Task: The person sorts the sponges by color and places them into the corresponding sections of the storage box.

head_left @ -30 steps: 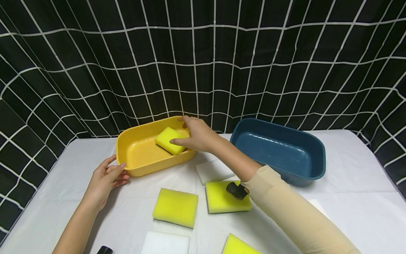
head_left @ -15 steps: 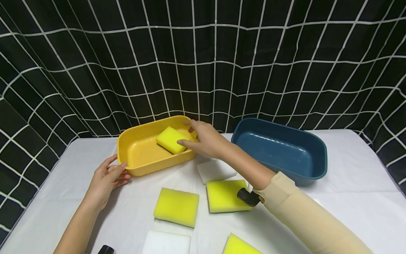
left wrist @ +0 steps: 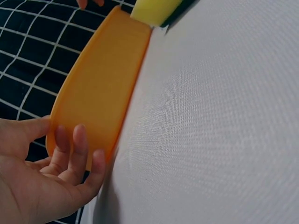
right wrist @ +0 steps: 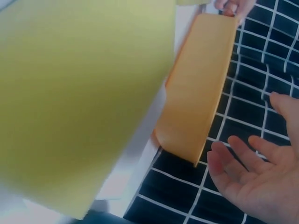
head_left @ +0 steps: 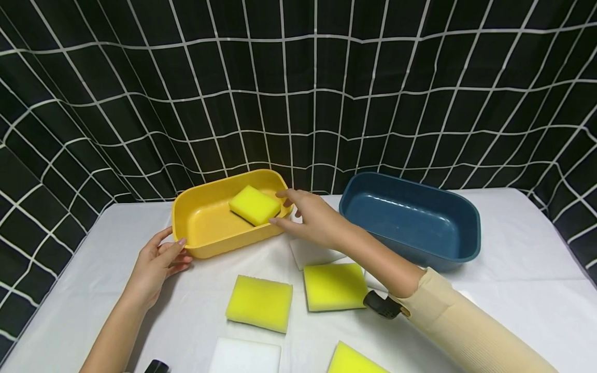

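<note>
One black curtain ruled with white lines (head_left: 298, 114) hangs behind the oblong yellow plastic-looking basin (head_left: 228, 243). The white cloth-covered table (head_left: 186, 321) spreads beneath that yellow basin and toward you. To the yellow basin's right, apart from it, sits an oblong dark-blue plastic-looking basin (head_left: 406, 220). Your beige fabric sleeve (head_left: 471, 329) comes in from the yellow basin's near right.

Your left hand (head_left: 156, 267) grips the yellow basin's near left corner, thumb over the rim, the other fingers bent against the outside. Your right hand (head_left: 312, 215) is at the yellow basin's right end, fingers loosely bent, thumb spread well away from them, holding nothing.

Inside the yellow basin, in its right half, lies a rectangular yellow foam sponge with a dark underside (head_left: 254, 204), near your right hand. On the near side of the yellow basin lie a flat yellow foam block (head_left: 259, 304), a second yellow block (head_left: 333, 287) farther right, and a flat white block (head_left: 245, 356), partly cut off. Nearest the yellow basin's right near corner, a thinner-looking white slab (head_left: 312, 254) is partly covered by your right hand.
</note>
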Motion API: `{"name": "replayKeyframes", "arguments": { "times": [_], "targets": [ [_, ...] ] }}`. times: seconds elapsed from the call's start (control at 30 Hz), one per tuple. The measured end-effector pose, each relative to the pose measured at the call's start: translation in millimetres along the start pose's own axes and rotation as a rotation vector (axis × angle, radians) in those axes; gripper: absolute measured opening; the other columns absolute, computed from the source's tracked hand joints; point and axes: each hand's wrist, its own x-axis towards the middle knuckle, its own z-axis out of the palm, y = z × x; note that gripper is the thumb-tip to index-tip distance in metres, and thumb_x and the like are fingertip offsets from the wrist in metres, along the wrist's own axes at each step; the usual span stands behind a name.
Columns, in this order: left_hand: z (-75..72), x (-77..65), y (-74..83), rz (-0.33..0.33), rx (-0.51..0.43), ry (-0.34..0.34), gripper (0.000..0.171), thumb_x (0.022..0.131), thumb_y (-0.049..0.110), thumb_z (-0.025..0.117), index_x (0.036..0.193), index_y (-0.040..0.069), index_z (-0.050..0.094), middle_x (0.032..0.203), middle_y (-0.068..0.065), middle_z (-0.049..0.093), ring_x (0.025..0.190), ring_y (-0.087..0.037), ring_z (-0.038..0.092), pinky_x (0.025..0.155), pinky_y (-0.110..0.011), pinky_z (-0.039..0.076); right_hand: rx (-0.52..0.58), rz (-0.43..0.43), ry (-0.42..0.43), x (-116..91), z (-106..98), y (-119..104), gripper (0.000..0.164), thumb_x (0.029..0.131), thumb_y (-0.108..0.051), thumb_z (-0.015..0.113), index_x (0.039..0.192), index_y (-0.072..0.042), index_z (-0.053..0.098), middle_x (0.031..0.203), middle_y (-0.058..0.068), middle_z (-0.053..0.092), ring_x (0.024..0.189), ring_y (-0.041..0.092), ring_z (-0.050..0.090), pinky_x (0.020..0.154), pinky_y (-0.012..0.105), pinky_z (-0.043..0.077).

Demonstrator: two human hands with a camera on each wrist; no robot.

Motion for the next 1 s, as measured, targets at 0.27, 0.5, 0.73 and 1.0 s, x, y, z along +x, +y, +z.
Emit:
{"name": "replayKeyframes", "arguments": {
  "times": [0.27,0.5,0.73,1.0],
  "targets": [
    [-0.1,0.6,-0.5,-0.001,-0.001,-0.003,0.071,0.112,0.019,0.053,0.168,0.003,0.013,0.094,0.009,0.064,0.082,-0.003,0.069,0.081,-0.019,0.061,-0.009,-0.022,0.008,-13.0,-1.6,3.9,0.06,0.104,-0.035,0.069,0.152,-0.003,0.052,0.136,0.017,0.065,0.113,0.035,0.065,0.093,0.04,0.06],
    [-0.1,0.4,-0.4,-0.002,-0.005,-0.003,0.071,0.112,0.018,0.053,0.168,0.003,0.013,0.093,0.009,0.064,0.081,-0.003,0.069,0.081,-0.019,0.061,-0.013,-0.035,0.008,-26.6,-2.8,8.0,0.059,0.104,-0.034,0.068,0.152,-0.003,0.052,0.137,0.017,0.065,0.114,0.035,0.066,0.09,0.041,0.061],
    [0.2,0.4,-1.0,-0.007,-0.008,0.0,0.071,0.112,0.019,0.053,0.168,0.004,0.013,0.093,0.008,0.064,0.081,-0.003,0.069,0.081,-0.019,0.061,-0.006,0.003,-0.014,-40.3,-4.8,11.1,0.059,0.104,-0.036,0.067,0.152,-0.006,0.053,0.139,0.015,0.065,0.119,0.034,0.066,0.094,0.045,0.061],
    [0.2,1.4,-1.9,-0.008,-0.003,0.006,0.071,0.112,0.019,0.053,0.169,0.004,0.013,0.093,0.009,0.064,0.081,-0.004,0.069,0.081,-0.019,0.061,0.01,-0.031,0.005,-56.6,-4.5,21.1,0.052,0.104,-0.036,0.067,0.147,-0.007,0.058,0.136,0.015,0.067,0.114,0.033,0.066,0.09,0.045,0.06]
  ]
}}
